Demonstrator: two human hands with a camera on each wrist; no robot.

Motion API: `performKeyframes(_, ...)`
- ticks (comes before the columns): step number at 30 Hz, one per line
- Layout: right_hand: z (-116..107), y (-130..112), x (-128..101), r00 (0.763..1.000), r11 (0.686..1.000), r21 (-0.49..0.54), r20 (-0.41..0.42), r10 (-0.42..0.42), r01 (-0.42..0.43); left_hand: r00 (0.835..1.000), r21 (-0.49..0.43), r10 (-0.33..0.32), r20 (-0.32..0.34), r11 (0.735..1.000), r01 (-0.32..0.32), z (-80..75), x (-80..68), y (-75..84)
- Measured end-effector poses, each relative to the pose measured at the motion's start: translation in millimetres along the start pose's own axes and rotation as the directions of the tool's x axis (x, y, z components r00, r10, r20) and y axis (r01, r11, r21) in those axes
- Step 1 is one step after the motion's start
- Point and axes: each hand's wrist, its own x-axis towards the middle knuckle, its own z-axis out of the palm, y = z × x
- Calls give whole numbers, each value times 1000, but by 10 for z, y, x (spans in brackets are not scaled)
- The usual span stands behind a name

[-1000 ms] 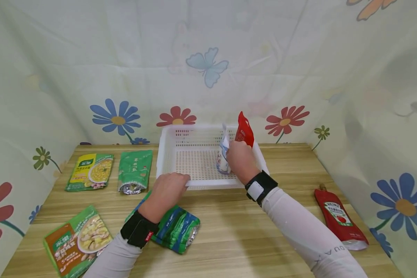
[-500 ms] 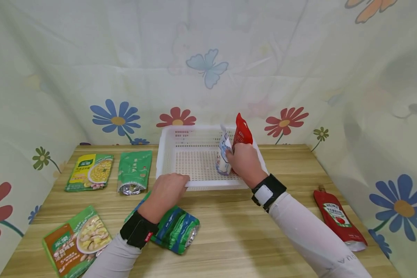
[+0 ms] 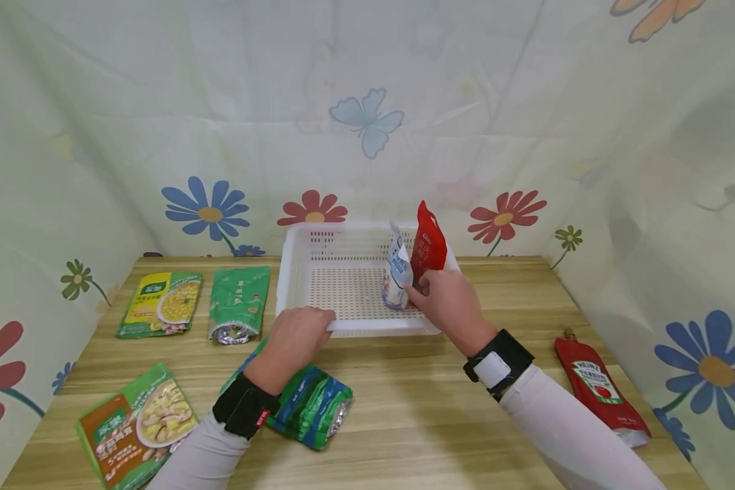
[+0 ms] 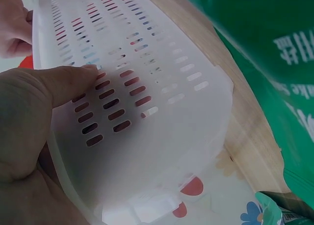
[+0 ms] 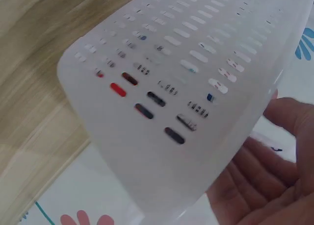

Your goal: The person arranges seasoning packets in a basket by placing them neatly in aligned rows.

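A white perforated plastic basket point(image 3: 286, 279) stands at the back of the table. My left hand point(image 3: 295, 340) grips its front rim, and in the left wrist view the thumb point(image 4: 73, 80) presses the outer wall. Inside, at the right end, a white and blue pouch point(image 3: 395, 280) and a red pouch point(image 3: 430, 246) stand upright side by side. My right hand point(image 3: 456, 306) is over the front right rim, close to both pouches. In the right wrist view its thumb and fingers point(image 5: 267, 171) are spread apart behind the rim. Its hand covers the red pouch's lower part.
Left of the basket lie a yellow soup packet point(image 3: 161, 304), a green pouch point(image 3: 239, 299) and a brown and green soup packet point(image 3: 136, 429). A blue and green pouch point(image 3: 309, 401) lies partly under my left forearm. A Heinz ketchup pouch point(image 3: 600, 388) lies at the right.
My right hand has let go of the red pouch and drawn back toward the front right, uncovering more of both pouches. The left hand stays on the rim.
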Motion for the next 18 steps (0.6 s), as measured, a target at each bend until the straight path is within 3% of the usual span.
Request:
performKeyframes(4,37,97,-96,993,993,15,-6,-115,115,1000,7,0,-5,1000,0,16,5,-4)
performKeyframes(9,127,213,-206,965,964,42,-18,-263,263,1000,21,4,-9,1000,-4,26,8,-3)
performKeyframes(18,291,331,-304,948,948,38,19,-318,317,1000,38,-2,-22,999,2,41,8,-4)
